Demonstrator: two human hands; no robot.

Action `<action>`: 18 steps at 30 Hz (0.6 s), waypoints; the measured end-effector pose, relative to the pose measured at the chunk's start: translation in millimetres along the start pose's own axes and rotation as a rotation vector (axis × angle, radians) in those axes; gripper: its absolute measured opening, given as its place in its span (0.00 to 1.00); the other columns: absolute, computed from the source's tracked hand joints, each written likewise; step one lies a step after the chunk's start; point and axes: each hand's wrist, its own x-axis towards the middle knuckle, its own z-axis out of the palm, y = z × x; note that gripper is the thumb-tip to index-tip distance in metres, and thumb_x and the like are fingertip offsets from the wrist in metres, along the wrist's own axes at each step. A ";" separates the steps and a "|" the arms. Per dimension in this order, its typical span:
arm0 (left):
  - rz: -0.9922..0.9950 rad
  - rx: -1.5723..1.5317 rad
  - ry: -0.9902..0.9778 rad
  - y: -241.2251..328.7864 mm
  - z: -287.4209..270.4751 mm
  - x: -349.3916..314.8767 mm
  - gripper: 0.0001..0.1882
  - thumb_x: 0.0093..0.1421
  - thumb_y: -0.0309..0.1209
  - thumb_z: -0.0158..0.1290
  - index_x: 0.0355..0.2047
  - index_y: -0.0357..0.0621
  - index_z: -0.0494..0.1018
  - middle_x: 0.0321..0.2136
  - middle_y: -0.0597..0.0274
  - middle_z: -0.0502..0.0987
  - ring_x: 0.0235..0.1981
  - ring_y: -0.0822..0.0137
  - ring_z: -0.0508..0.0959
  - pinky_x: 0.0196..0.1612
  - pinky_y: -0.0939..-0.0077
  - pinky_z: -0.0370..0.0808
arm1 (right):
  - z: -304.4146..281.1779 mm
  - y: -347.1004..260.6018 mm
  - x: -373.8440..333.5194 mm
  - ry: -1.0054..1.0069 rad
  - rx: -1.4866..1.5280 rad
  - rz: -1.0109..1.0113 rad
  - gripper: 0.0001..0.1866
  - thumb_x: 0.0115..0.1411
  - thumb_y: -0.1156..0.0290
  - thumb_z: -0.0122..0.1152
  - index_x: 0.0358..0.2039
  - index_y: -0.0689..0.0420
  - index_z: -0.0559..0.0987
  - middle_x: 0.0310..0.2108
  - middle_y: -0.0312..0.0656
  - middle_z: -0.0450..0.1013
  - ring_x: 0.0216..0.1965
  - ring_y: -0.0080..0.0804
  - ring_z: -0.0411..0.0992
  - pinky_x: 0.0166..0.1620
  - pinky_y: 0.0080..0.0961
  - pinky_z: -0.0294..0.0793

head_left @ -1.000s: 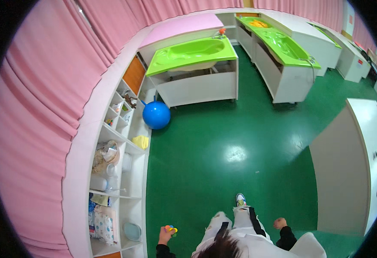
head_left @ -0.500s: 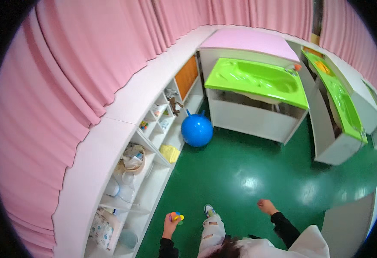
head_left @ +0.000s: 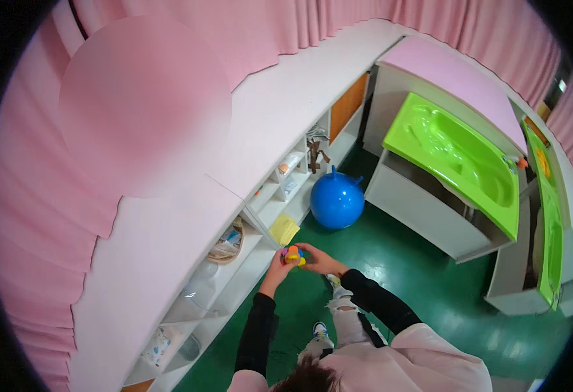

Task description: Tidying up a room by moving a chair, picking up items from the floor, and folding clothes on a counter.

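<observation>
In front of me, near the shelf's edge, my two hands meet at a small toy with several bright round parts (head_left: 293, 256) in orange, yellow, purple and blue. My left hand (head_left: 275, 272) is closed around its left side. From the other side my right hand (head_left: 321, 261) reaches it with bent fingers and appears to grip its right edge. The fingers partly cover the toy, so its exact kind does not show.
Along the left runs a white shelf unit (head_left: 237, 285) with a yellow cloth (head_left: 284, 229) and a basket (head_left: 229, 243). Beyond my hands sit a blue hopper ball (head_left: 337, 201) and a green baby bath (head_left: 459, 153) on a white stand. Pink curtains (head_left: 338, 19) hang behind.
My left hand has brought the toy up and forward toward the shelf. My right hand has come across from the right to meet it. The view has turned left.
</observation>
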 end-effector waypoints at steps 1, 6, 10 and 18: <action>-0.008 -0.011 0.031 5.1 -4.4 23.5 0.31 0.46 0.30 0.60 0.47 0.36 0.57 0.40 0.59 0.67 0.42 0.70 0.68 0.45 0.77 0.67 | -10.3 1.6 29.7 -0.091 0.048 0.080 0.35 0.47 0.77 0.59 0.56 0.55 0.56 0.51 0.41 0.59 0.51 0.29 0.59 0.49 0.27 0.64; 0.118 -0.082 0.317 -12.7 -16.8 121.3 0.30 0.49 0.29 0.58 0.48 0.33 0.56 0.42 0.55 0.66 0.42 0.68 0.70 0.43 0.78 0.69 | -51.7 45.6 149.0 -0.211 0.277 0.004 0.35 0.46 0.76 0.61 0.55 0.57 0.57 0.48 0.41 0.62 0.46 0.27 0.63 0.47 0.23 0.65; 0.153 -0.201 0.509 -50.6 -43.2 163.7 0.31 0.51 0.29 0.56 0.50 0.31 0.53 0.44 0.54 0.65 0.43 0.66 0.69 0.45 0.76 0.68 | -46.6 83.6 226.4 -0.218 0.119 0.029 0.34 0.41 0.69 0.66 0.49 0.62 0.62 0.43 0.45 0.66 0.42 0.31 0.66 0.47 0.24 0.65; -0.047 -0.124 0.397 -105.7 -54.8 174.0 0.29 0.53 0.24 0.51 0.53 0.33 0.51 0.43 0.53 0.68 0.43 0.68 0.69 0.44 0.77 0.69 | -16.0 110.0 313.9 0.111 -0.202 -0.244 0.28 0.40 0.70 0.63 0.42 0.64 0.66 0.39 0.54 0.64 0.42 0.49 0.64 0.45 0.33 0.65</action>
